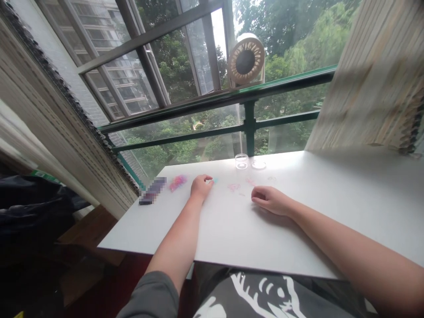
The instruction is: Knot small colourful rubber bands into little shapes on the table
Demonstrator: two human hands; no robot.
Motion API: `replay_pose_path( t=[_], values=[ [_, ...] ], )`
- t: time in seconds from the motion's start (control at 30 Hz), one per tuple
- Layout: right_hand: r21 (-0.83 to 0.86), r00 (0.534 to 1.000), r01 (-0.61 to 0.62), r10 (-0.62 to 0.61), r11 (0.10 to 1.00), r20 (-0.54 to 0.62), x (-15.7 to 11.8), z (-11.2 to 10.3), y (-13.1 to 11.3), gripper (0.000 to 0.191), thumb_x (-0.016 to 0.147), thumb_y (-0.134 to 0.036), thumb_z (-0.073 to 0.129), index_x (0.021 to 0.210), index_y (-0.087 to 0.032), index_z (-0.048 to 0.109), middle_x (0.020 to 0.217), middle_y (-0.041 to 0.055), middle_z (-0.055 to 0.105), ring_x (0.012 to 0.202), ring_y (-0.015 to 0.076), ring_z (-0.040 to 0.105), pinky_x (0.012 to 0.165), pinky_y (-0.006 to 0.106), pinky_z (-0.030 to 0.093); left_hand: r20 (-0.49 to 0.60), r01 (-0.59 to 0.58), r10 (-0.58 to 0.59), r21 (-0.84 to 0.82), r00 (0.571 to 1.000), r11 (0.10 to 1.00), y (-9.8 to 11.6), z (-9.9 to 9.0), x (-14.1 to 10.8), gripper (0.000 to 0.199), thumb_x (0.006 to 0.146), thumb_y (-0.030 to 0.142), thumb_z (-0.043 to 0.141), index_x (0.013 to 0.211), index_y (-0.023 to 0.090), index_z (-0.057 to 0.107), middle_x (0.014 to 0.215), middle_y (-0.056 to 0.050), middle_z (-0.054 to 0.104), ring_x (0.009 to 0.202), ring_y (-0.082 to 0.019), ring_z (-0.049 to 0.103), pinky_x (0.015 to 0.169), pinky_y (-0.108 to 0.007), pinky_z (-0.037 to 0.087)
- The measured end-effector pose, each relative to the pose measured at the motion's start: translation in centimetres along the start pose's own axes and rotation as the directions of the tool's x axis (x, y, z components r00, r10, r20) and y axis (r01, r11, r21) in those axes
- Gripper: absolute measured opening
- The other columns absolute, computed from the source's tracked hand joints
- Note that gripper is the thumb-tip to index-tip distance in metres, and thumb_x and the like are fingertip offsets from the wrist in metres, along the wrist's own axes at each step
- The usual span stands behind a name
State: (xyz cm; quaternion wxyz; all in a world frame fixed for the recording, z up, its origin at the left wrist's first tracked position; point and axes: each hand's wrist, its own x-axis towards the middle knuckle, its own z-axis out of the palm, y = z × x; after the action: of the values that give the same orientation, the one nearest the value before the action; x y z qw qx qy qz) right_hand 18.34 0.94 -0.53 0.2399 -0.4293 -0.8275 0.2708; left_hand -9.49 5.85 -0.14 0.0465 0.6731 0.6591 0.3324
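My left hand point(200, 187) rests on the white table point(225, 234) with its fingers curled and the thumb close to the index fingertip. Right at those fingertips lie small teal bits point(215, 180); whether one is pinched is too small to tell. To the right, my right hand point(270, 200) lies on its side, its fingers bent in towards the thumb. What is inside that curl, if anything, stays hidden. Just beyond it are small pink pieces point(250, 181), with a looser group of pale pink pieces point(233, 187) between the two hands.
A pile of pink, orange and purple pieces point(178, 182) lies left of my left hand, beside a pixelated dark object point(153, 191). Near the window stand a clear round container point(241, 162) and a clear lid-like disc point(259, 164). A round fan point(247, 62) sits above the green railing.
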Motion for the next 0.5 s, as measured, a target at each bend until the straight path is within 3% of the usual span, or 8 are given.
replay_pose_path(
  t=[0.13,0.33,0.4,0.5],
  values=[
    [-0.026,1.000,-0.014,0.014,1.000,0.004,-0.1,0.0,0.2,0.016,0.078,-0.032,0.048,0.076,-0.019,0.057,0.069,0.0016,0.059,0.063,0.0154,0.051,0.059,0.027,0.038,-0.011,0.074,-0.074,-0.005,0.997,0.997,-2.1,-3.4,0.2,0.021,0.079,0.025,0.052,0.094,0.020,0.067,0.094,-0.004,0.069,0.080,-0.016,0.061,0.078,-0.028,0.048],
    [-0.046,0.999,-0.037,0.038,0.998,0.011,-0.1,0.0,0.1,0.016,0.079,-0.033,0.048,0.075,-0.020,0.057,0.070,0.0026,0.060,0.064,0.0170,0.052,0.060,0.028,0.039,-0.125,0.309,-0.291,0.174,0.949,0.935,-9.2,-9.6,-2.4,0.028,0.082,0.019,0.044,0.106,0.018,0.060,0.107,-0.009,0.066,0.100,-0.021,0.059,0.087,-0.032,0.044],
    [-0.045,0.999,-0.042,0.042,0.998,0.005,-0.1,0.1,0.1,0.016,0.078,-0.033,0.049,0.075,-0.020,0.057,0.068,0.0023,0.060,0.062,0.0168,0.051,0.059,0.028,0.039,-0.101,0.346,-0.332,0.213,0.938,0.914,-10.7,-10.1,-3.9,0.033,0.080,0.016,0.047,0.112,0.016,0.056,0.112,-0.011,0.063,0.105,-0.021,0.057,0.091,-0.031,0.042],
    [-0.046,0.999,-0.035,0.035,0.998,0.000,-0.1,0.0,0.0,0.016,0.078,-0.034,0.049,0.074,-0.019,0.057,0.069,0.0024,0.060,0.063,0.0164,0.051,0.061,0.027,0.039,-0.083,0.371,-0.362,0.226,0.929,0.901,-11.4,-9.5,-5.5,0.037,0.076,0.015,0.051,0.113,0.014,0.055,0.114,-0.012,0.062,0.107,-0.021,0.056,0.094,-0.030,0.039]
  ],
)
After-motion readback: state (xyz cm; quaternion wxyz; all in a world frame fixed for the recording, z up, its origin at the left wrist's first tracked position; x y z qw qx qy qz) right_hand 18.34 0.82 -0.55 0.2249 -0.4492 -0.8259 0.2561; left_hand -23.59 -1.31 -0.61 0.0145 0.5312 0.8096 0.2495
